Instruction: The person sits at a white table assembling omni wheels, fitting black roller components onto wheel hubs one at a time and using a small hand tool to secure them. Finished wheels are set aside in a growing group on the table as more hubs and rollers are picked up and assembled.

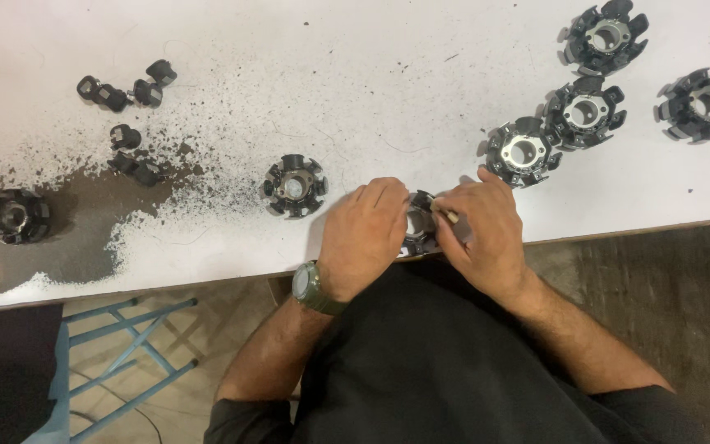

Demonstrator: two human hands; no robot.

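Head view: both hands met at the near edge of the white worktop (371, 99). The left hand (363, 234) was curled over a black star-shaped core (419, 220), gripping it from the left side; a green wristwatch (310, 288) sat on that wrist. The right hand (486, 238) closed around the same core from the right, and its fingers also pinched a thin pale tool (451, 217) against the part. The core lay between the two hands, just inside the worktop edge and mostly hidden by them.

A second core (294, 187) rested just left of the left hand, apart from it. Four further cores (585, 111) were grouped at the far right of the worktop, well apart from the hands. One more core (16, 215) sat at the far left on a dark worn patch (84, 230) of the surface. Small black loose pieces (125, 90) lay scattered at upper left. A blue stool frame (125, 362) stood below the worktop edge.
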